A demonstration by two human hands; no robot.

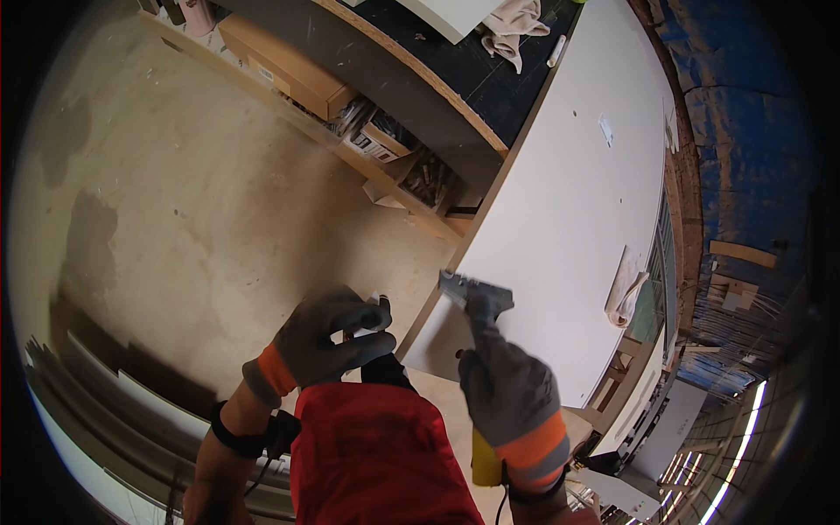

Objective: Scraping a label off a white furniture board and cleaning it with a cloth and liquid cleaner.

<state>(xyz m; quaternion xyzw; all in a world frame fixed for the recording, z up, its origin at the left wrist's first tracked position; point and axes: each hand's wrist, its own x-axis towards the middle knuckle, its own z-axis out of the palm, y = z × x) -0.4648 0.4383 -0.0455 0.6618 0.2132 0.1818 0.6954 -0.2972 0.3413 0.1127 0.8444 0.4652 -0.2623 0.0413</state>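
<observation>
My left hand [337,337], in a grey work glove with an orange cuff, is held in front of my red clothing. Its thumb and fingers curl together around something small, of which only pale and dark bits show. Over the near end of a long white panel [560,192], my right hand [512,389] is closed on a hand tool with a wide grey metal head [477,292]. The head lies crosswise beyond my fingers, and its exact kind is unclear. Below this glove a yellow part [486,459] shows; whether it belongs to the tool, I cannot tell.
A dark-topped workbench [437,52] adjoins the panel and carries a beige rag [516,31]. Cardboard boxes [284,66] fill its lower shelf. Another cloth [626,297] lies at the panel's right edge. Long grey profiles [131,402] are stacked at the lower left.
</observation>
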